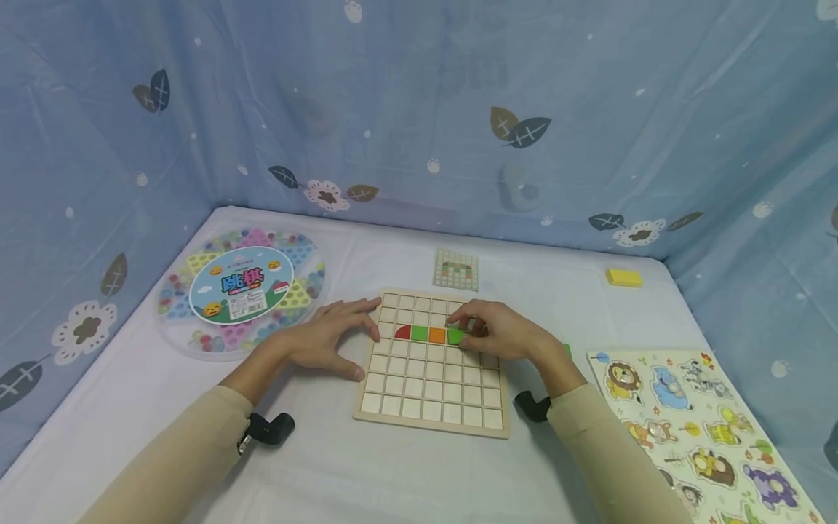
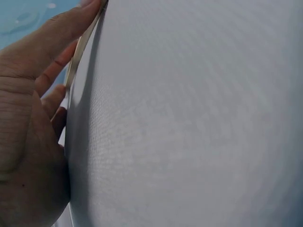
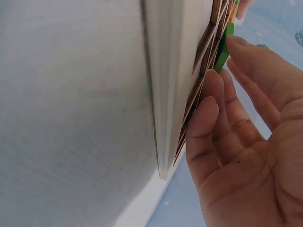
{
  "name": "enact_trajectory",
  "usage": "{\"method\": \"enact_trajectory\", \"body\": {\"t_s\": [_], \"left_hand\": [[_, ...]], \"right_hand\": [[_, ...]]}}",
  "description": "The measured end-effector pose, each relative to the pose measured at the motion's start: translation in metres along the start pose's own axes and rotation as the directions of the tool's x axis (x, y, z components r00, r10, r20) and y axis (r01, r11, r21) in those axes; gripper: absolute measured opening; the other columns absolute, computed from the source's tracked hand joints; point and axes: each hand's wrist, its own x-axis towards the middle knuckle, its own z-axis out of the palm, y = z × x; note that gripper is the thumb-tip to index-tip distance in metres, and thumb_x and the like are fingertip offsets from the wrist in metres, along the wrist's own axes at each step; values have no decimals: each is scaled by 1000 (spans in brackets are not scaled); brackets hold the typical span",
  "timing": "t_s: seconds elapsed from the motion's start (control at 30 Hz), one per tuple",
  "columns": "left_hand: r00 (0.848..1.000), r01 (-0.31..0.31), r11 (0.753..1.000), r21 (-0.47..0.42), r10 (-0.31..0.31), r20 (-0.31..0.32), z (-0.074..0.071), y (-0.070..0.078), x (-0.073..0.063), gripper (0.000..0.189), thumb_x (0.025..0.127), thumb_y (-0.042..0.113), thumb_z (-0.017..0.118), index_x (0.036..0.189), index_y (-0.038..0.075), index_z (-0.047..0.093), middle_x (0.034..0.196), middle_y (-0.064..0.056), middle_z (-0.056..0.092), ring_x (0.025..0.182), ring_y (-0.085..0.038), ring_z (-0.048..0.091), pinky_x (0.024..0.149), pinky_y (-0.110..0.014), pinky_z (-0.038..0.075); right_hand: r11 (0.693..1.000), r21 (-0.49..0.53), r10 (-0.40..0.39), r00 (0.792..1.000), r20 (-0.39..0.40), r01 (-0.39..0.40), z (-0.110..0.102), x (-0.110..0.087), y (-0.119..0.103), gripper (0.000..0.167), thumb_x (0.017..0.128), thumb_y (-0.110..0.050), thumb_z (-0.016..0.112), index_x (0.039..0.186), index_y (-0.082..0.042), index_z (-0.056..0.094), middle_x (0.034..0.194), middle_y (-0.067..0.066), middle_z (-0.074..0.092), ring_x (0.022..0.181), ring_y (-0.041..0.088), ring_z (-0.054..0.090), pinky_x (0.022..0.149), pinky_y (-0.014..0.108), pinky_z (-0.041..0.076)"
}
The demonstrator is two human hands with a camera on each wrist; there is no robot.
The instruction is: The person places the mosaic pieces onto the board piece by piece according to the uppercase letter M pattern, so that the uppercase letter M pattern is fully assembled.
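A wooden grid board (image 1: 432, 428) lies on the white table. One row holds a red quarter-round tile (image 1: 403, 332), a green square tile (image 1: 420, 333) and an orange square tile (image 1: 436, 335). Beside the orange one, my right hand (image 1: 500, 331) pinches another green square tile (image 3: 224, 49), which sits tilted at its cell in the right wrist view. Spread along the board's left edge, my left hand (image 1: 327, 339) touches the frame with thumb and fingertips. In the left wrist view the thumb (image 2: 57, 38) lies along that edge.
Behind the board lies a small pattern card (image 1: 456, 270). A round Chinese checkers set (image 1: 241, 287) is at the left. To the right are an animal puzzle board (image 1: 694, 437) and a yellow block (image 1: 624, 278). Part of a green piece (image 1: 567, 351) shows behind my right wrist.
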Motion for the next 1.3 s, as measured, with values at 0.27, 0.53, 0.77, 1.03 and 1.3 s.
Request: {"method": "enact_trajectory", "body": {"t_s": [0.27, 0.53, 0.77, 1.03, 1.3], "left_hand": [[1000, -6, 1000, -6, 6, -2, 1, -2, 0, 54, 74, 51, 87, 119, 33, 62, 172, -8, 18, 158, -38, 12, 121, -69, 5], [1000, -18, 1000, -9, 18, -7, 0, 0, 1, 54, 75, 51, 87, 119, 33, 62, 172, -7, 18, 158, -37, 12, 121, -68, 4], [1000, -12, 1000, -14, 12, -4, 0, 0, 0, 54, 74, 50, 87, 119, 32, 62, 172, -8, 18, 158, -39, 12, 121, -69, 2], [1000, -11, 1000, -14, 10, -9, 0, -1, 0, 54, 75, 50, 87, 118, 32, 62, 172, -7, 18, 158, -38, 12, 121, -69, 2], [1000, -11, 1000, -10, 11, -5, 0, 0, 0, 54, 75, 50, 87, 119, 32, 62, 172, -6, 18, 158, -36, 12, 121, -68, 3]], "right_hand": [[1000, -19, 7, 1000, 4, -7, -1, -1, 0, 36, 96, -15, 73, 131, -11, 66, 105, -1, 64, 90, 13, 62, 82, 33, 54], [1000, -13, -12, 1000, -8, 12, -1, -2, 1, 35, 96, -14, 73, 130, -12, 66, 109, -1, 64, 91, 14, 61, 83, 34, 54], [1000, -6, -25, 1000, 1, 25, -1, 0, 1, 32, 97, -11, 71, 128, -12, 67, 110, 0, 66, 90, 14, 61, 82, 33, 54], [997, -60, -41, 999, -12, 41, -1, 1, 2, 26, 95, -12, 73, 121, -14, 69, 107, -3, 67, 89, 13, 60, 82, 34, 54], [996, -82, -23, 1000, -11, 22, -1, 0, 1, 20, 95, -14, 73, 115, -14, 71, 110, -4, 68, 90, 13, 59, 82, 33, 54]]}}
